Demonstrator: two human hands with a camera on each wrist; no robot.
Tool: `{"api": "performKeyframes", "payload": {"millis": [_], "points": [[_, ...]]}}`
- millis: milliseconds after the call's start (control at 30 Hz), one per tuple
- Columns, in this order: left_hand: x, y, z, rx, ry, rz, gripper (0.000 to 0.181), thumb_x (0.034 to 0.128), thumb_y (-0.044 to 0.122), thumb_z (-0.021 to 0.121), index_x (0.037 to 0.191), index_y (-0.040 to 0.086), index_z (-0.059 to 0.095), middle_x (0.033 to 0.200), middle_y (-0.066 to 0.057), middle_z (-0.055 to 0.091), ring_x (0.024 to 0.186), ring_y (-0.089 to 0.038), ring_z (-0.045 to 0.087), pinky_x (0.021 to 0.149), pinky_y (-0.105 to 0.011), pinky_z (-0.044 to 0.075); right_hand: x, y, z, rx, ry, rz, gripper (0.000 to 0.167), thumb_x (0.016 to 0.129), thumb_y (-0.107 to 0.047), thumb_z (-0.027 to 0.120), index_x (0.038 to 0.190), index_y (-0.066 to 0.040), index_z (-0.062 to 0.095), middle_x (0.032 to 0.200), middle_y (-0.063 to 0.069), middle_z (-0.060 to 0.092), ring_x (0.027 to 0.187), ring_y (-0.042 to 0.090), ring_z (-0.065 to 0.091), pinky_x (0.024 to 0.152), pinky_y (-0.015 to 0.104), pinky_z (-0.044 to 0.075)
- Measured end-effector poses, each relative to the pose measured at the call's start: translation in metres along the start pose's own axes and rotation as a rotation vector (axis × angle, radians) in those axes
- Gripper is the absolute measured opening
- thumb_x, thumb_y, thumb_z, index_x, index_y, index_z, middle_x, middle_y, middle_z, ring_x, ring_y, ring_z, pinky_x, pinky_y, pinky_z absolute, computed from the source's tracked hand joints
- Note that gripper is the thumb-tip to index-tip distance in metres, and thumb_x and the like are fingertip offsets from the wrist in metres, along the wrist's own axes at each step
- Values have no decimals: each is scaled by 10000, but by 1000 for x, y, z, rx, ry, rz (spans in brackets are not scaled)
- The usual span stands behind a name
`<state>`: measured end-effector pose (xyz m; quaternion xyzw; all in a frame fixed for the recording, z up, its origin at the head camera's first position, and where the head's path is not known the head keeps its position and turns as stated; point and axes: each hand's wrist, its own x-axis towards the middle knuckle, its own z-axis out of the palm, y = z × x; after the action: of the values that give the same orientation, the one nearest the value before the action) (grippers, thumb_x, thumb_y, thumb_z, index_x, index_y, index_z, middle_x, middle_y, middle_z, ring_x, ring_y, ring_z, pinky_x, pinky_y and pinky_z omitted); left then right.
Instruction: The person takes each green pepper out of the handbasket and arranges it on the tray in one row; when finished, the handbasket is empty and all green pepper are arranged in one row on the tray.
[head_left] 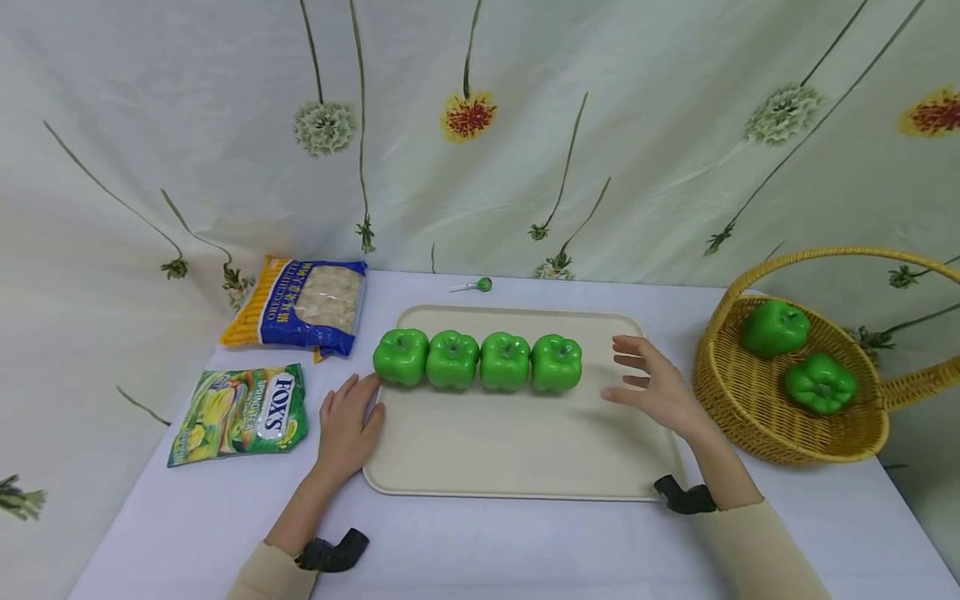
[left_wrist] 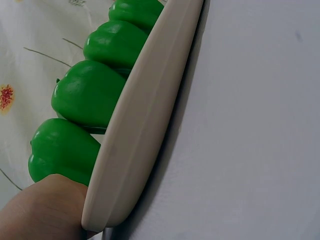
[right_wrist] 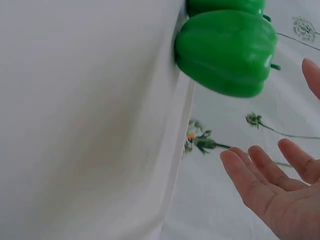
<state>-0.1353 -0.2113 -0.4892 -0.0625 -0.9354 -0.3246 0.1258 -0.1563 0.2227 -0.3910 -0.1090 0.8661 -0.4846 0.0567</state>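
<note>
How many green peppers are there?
6: four green peppers in a row on the tray, two peppers in the basket.

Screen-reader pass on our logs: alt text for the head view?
Four green peppers stand in a row on a cream tray, a left hand at its left edge, a right hand hovering over its right side. A wicker basket holding two more peppers sits right, orecchiette bag and FOX'S bag left, a lollipop behind.

Flowered cloth (head_left: 660, 192), white table (head_left: 480, 550)

The cloth is hanging in creases at twelve o'clock, carrying a red-and-yellow bloom (head_left: 468, 116) there and a pale puff (head_left: 783, 114) at two. The table is spreading toward six under soft light.
</note>
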Motion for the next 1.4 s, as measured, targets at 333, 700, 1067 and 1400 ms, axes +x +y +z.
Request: {"api": "performKeyframes", "payload": {"millis": [333, 700, 1067, 1400], "points": [[-1, -1, -4, -3, -16, -12, 456, 942, 81, 499, 1386, -22, 487, 1428, -231, 497, 1407, -471, 281, 1130, -678, 65, -53, 25, -71, -148, 266, -54, 658, 846, -128, 761, 1398, 15, 431, 1335, 21, 536, 1139, -54, 525, 827, 27, 457], [0, -2, -4, -1, 3, 4, 449, 936, 61, 508, 1378, -23, 496, 1419, -233, 506, 1396, -481, 296, 1116, -693, 80, -85, 63, -141, -175, 546, 229, 697, 897, -244, 707, 1504, -219, 363, 1325, -223, 442, 1099, -110, 475, 736, -21, 399], [1, -3, -2, -2, 39, 28, 448, 916, 81, 510, 1347, -39, 514, 1379, -252, 527, 1360, -494, 326, 1101, -701, 99, -81, 83, -155, -236, 645, 413, 747, 920, -337, 652, 1550, -245, 262, 1611, 73, 264, 1472, 257, 293, 1158, 411, 344], [1, -2, -2, -1, 6, 13, 449, 938, 63, 506, 1377, -30, 494, 1411, -239, 510, 1392, -480, 298, 1116, -690, 79, -77, 96, -159, -244, 621, 449, 799, 922, -345, 650, 1563, -145, 217, 1612, 196, 199, 1440, 454, 261, 1126, 582, 305]]}}
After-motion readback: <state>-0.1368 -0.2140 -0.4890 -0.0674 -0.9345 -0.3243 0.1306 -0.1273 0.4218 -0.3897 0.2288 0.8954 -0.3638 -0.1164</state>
